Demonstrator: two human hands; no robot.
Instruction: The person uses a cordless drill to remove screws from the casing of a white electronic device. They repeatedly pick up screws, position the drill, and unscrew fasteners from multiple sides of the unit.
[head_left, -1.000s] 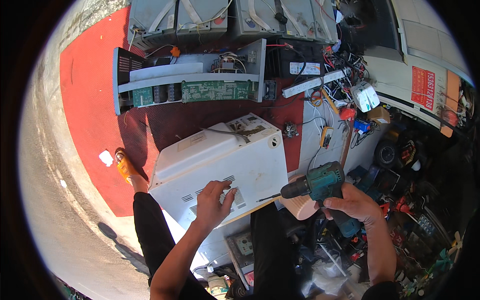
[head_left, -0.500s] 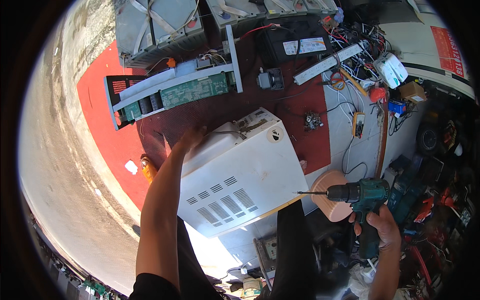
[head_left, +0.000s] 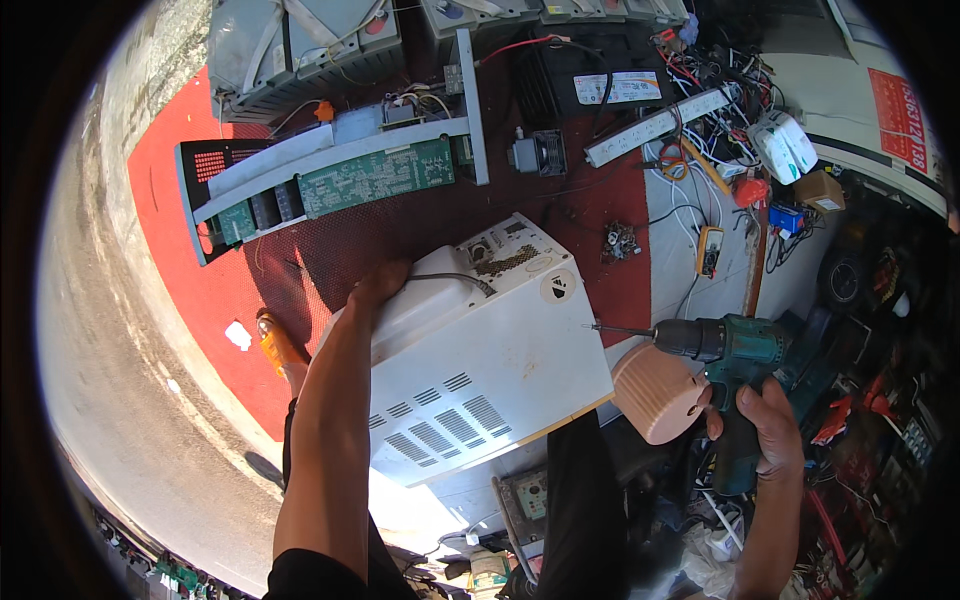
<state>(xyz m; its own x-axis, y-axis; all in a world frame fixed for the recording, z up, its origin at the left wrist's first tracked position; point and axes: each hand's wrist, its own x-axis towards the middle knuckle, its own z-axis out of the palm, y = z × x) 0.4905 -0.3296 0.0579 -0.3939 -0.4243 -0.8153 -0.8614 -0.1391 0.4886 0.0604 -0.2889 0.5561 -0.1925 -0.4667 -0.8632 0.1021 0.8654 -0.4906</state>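
A white microwave oven casing (head_left: 480,370) with vent slots stands tilted in front of my legs, its rear panel and a grey power cord (head_left: 450,277) facing the far side. My left hand (head_left: 382,284) grips the far left edge of the oven, beside the cord; its fingertips are partly hidden. In my right hand (head_left: 765,415) is a teal and black cordless drill (head_left: 745,350), fingers wrapped round its handle. The drill's long thin bit (head_left: 622,329) points left, over the oven's right edge; whether it touches cannot be told.
An opened chassis with a green circuit board (head_left: 380,178) lies beyond the oven on the red mat (head_left: 270,340). Large batteries (head_left: 310,50) line the back. To the right are loose screws (head_left: 620,240), a multimeter (head_left: 709,252), tangled cables and a pink ribbed bin (head_left: 655,395).
The microwave oven has tipped slightly, showing more of its rear panel. My right hand has raised the drill a little. The left hand stays on the oven's edge.
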